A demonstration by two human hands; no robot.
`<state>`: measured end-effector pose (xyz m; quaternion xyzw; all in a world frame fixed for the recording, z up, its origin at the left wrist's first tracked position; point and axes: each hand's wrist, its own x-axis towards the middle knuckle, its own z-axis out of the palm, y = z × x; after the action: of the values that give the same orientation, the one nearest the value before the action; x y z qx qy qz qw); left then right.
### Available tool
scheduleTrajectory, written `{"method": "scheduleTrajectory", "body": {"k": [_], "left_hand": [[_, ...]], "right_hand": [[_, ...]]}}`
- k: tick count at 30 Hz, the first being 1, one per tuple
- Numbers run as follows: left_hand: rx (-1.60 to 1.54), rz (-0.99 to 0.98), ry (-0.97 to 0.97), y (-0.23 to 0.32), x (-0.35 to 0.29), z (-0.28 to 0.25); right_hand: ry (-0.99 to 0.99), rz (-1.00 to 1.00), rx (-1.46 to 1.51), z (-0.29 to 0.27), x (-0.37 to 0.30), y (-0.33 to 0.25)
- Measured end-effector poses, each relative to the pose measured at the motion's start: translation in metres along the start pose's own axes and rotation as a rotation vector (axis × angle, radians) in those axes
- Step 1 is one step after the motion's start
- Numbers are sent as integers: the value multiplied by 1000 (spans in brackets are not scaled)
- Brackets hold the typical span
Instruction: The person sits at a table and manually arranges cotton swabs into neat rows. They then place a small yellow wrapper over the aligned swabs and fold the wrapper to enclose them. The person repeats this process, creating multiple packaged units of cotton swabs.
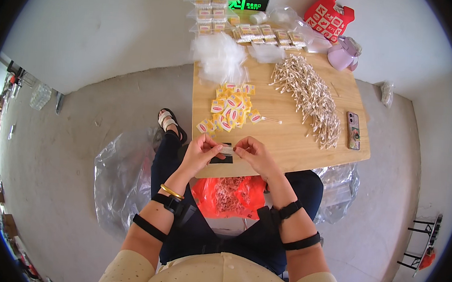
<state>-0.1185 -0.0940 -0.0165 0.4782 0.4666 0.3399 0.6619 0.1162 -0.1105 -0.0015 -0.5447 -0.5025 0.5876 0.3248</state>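
Observation:
Over the near edge of the wooden table point(282, 157), my left hand point(202, 151) and my right hand point(252, 154) meet at a small whitish packet point(227, 150). Both hands pinch it between bent fingers, one at each end; its contents are too small to make out. Beneath it lies a flat black thing point(221, 160), partly covered by my hands. Just beyond is a heap of small yellow-and-white printed cards point(231, 108), with a few loose cotton swabs point(272, 120) at its right side. A long pile of cotton swabs point(311, 102) spreads over the table's right half.
Clear plastic bags point(219, 58) are heaped at the far left. Filled swab packets point(263, 35) line the back, more stacked point(209, 10) beside them. A lilac jug point(344, 54), red bag point(329, 17) and phone point(353, 130) stand right. Between my knees hangs a red plastic bag point(202, 194).

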Motion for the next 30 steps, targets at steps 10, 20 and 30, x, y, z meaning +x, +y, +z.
{"method": "scheduleTrajectory", "body": {"k": [10,20,30], "left_hand": [[785,594,144,26,-27,20],[350,150,-197,58,-87,51],[-22,130,-145,45,-107,47]], "right_hand": [[-30,29,332,-2,-19,-24],[46,-285,-205,-3,-94,-72],[216,-163,129,6,-123,-45]]}}
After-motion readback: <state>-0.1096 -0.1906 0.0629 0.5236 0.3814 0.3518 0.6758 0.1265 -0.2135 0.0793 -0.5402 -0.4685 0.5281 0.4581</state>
